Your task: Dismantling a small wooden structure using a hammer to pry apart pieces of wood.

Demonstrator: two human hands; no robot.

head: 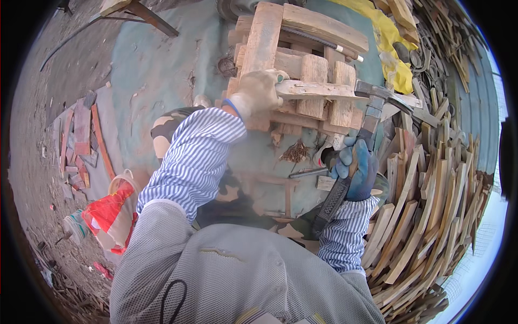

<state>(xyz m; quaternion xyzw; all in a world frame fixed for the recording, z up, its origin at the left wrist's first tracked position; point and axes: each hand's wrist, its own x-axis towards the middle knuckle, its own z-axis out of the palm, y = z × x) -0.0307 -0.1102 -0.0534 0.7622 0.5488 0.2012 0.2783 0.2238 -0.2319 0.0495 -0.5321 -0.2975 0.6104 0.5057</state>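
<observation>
My left hand (pixel 259 91), in a pale work glove, grips the left end of a rough wooden strip (pixel 311 89). That strip lies across a stack of wooden blocks and beams (pixel 291 65). In a blue glove, my right hand (pixel 358 168) is closed around the dark handle of a claw hammer (pixel 380 95). The hammer's head is at the strip's right end; whether they touch is hard to tell. A ribbed steel bar (pixel 311 37) with a pale end rests in the stack behind the strip.
Long wooden strips (pixel 429 194) are heaped at the right, with a yellow sheet (pixel 388 36) beyond. A red and white bag (pixel 113 214) stands left, near painted wood scraps (pixel 83 125). A metal rod (pixel 309 173) and wood bits lie on the green ground sheet (pixel 162 60).
</observation>
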